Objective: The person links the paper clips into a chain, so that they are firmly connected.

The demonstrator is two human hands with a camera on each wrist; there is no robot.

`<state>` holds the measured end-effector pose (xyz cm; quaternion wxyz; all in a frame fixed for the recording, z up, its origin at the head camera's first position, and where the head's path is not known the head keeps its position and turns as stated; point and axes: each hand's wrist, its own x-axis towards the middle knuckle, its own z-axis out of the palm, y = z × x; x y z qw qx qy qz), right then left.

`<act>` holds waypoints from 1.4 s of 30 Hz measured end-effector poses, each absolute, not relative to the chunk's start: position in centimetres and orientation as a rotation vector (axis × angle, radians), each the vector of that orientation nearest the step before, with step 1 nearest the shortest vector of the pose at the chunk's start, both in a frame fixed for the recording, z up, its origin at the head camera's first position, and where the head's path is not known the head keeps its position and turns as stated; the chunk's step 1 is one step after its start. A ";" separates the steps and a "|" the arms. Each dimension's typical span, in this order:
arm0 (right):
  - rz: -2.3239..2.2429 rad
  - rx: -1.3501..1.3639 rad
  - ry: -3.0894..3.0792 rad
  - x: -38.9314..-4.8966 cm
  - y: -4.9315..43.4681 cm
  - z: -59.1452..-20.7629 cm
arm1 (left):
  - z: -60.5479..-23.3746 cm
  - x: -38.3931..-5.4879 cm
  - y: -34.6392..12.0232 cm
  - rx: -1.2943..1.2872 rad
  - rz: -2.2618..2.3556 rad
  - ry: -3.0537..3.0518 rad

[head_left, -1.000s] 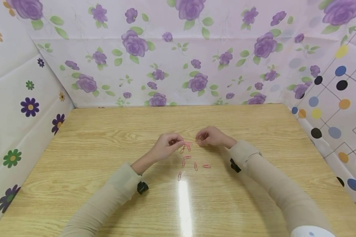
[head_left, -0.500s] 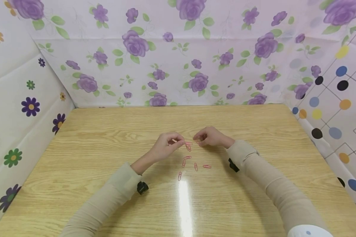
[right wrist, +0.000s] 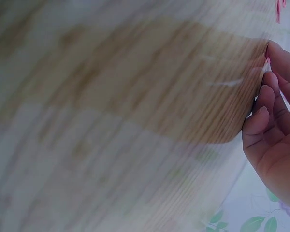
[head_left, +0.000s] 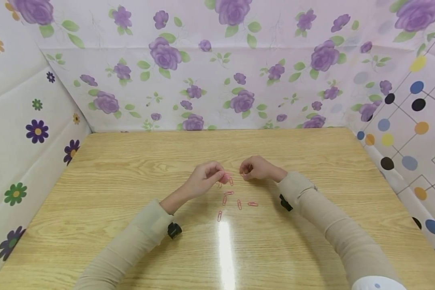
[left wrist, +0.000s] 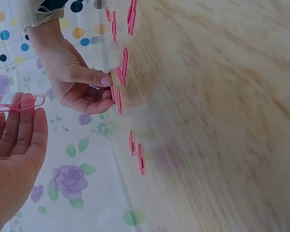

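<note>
Left hand [head_left: 204, 177] pinches a short clip chain [left wrist: 19, 103]; right hand [head_left: 255, 167] pinches a loose clip [left wrist: 120, 73] off the table [head_left: 130, 169], likely to be hooked on next.

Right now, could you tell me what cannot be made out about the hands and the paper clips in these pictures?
- Head view: whether the clips at the left hand are linked; too small.
- Head view: what the right hand pinches; its curled fingers hide it.
- Right wrist view: the table is blurred, and the frame edge cuts off the hand.
- Left wrist view: the loose paper clips are blurred.
</note>
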<state>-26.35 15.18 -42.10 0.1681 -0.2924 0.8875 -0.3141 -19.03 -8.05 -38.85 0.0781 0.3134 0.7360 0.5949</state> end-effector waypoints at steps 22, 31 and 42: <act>-1.050 -0.843 2.468 -25.0 16.6 -42.0 | -36.2 -17.4 -8.1 0.925 1.722 2.284; -1.139 -0.690 2.446 -24.2 17.3 -41.0 | -36.1 -17.4 -8.2 0.969 1.707 2.284; -1.236 -0.661 2.409 -23.2 17.5 -39.9 | -36.6 -17.6 -8.3 0.958 1.689 2.291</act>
